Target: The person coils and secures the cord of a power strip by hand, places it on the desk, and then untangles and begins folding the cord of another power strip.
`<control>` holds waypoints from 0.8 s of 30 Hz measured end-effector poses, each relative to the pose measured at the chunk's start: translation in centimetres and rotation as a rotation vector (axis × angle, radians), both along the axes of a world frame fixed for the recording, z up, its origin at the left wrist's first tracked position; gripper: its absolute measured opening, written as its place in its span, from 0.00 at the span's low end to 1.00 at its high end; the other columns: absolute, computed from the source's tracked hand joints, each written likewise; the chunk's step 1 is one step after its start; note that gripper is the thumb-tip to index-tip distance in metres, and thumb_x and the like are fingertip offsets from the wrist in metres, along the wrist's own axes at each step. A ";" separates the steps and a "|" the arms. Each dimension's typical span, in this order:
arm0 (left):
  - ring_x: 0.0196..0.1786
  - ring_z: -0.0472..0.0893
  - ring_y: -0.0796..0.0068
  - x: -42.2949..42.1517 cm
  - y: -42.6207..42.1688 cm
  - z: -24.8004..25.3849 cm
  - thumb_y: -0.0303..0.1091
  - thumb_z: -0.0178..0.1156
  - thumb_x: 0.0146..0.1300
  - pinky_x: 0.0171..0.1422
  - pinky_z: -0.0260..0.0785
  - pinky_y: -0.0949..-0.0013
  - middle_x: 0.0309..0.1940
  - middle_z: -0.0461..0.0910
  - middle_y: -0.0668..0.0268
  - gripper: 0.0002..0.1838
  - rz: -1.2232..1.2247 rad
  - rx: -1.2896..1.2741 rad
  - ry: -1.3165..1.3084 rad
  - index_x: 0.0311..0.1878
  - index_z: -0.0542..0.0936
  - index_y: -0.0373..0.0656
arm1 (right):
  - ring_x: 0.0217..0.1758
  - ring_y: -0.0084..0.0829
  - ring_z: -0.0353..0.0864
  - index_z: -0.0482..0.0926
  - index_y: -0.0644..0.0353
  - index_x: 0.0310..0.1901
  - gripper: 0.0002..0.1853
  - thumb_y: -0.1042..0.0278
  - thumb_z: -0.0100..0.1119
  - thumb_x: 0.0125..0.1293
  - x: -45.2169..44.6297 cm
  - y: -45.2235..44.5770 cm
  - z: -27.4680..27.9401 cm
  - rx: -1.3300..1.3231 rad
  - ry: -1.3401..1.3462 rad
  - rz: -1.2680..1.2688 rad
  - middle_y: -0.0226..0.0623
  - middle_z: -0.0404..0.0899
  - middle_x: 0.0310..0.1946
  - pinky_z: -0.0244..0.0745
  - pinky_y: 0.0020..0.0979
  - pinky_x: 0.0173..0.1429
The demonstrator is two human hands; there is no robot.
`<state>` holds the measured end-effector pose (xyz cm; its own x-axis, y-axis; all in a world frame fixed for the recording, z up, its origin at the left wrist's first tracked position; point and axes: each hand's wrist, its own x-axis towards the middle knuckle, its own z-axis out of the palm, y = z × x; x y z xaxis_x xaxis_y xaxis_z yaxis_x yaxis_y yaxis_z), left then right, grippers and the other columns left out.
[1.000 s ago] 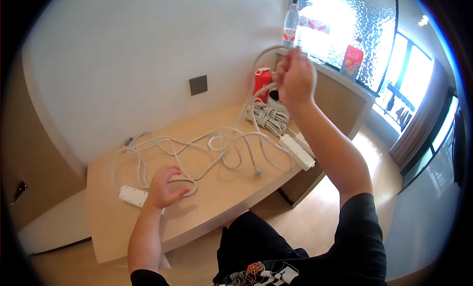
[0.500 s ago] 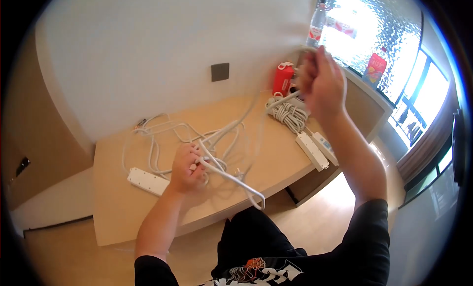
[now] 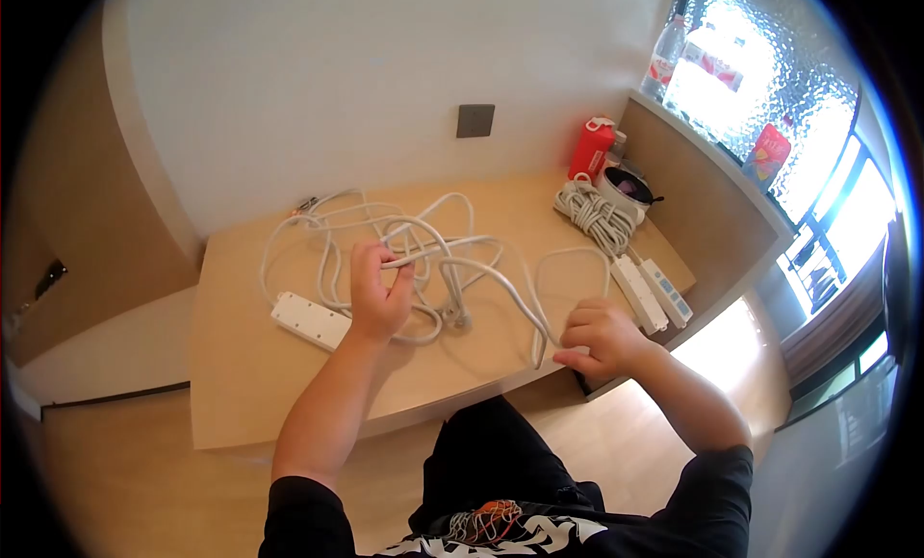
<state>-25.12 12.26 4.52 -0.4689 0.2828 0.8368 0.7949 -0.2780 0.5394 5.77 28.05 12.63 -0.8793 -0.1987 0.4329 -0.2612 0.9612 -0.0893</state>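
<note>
A long white power cable (image 3: 525, 303) lies in loose, tangled loops on the desk. My left hand (image 3: 381, 291) is closed on a part of it, with thumb and fingers around several strands. Lower right, at the desk's front edge, my right hand (image 3: 604, 339) is closed on another stretch of the cable, its fingers curled. Between my hands the cable sags and bends. A white power strip (image 3: 310, 321) lies left of my left hand, its right end hidden behind my wrist. Near the loops' middle is a plug (image 3: 457, 319).
The wooden desk (image 3: 250, 385) stands against a wall with a dark socket plate (image 3: 475, 120). At its right are a bundled cable (image 3: 592, 215), two power strips (image 3: 639, 294), a red container (image 3: 591, 149) and a white pot (image 3: 621, 194). Bottles (image 3: 662, 63) stand on the ledge.
My right hand has come down from high at the right to the desk's front edge, bringing the cable lower. My left hand stays gripping near the loops. The view has shifted slightly.
</note>
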 end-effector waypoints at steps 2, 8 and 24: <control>0.46 0.73 0.57 0.3 -0.3 -0.2 0.24 0.66 0.53 0.56 0.67 0.60 0.45 0.70 0.54 0.12 -0.214 -0.047 -0.070 0.37 0.72 0.39 | 0.22 0.37 0.71 0.75 0.57 0.23 0.15 0.59 0.68 0.58 -1.2 1.0 -1.2 -0.598 -0.220 -0.259 0.36 0.73 0.20 0.66 0.40 0.27; 0.66 0.66 0.50 -0.3 -0.6 -0.5 0.37 0.71 0.50 0.70 0.59 0.51 0.64 0.63 0.46 0.24 -0.600 -0.260 0.056 0.47 0.75 0.38 | 0.25 0.35 0.75 0.73 0.61 0.21 0.19 0.57 0.68 0.59 -8.3 -1.7 3.6 -0.492 -0.172 -0.662 0.40 0.74 0.20 0.67 0.39 0.29; 0.48 0.76 0.60 -3.1 -1.7 0.9 0.49 0.48 0.73 0.64 0.68 0.46 0.42 0.75 0.62 0.16 -1.305 0.342 -1.008 0.46 0.78 0.47 | 0.40 0.50 0.81 0.77 0.60 0.45 0.11 0.76 0.55 0.61 -3.7 19.3 1.4 -0.629 -0.028 -1.103 0.50 0.81 0.39 0.76 0.45 0.45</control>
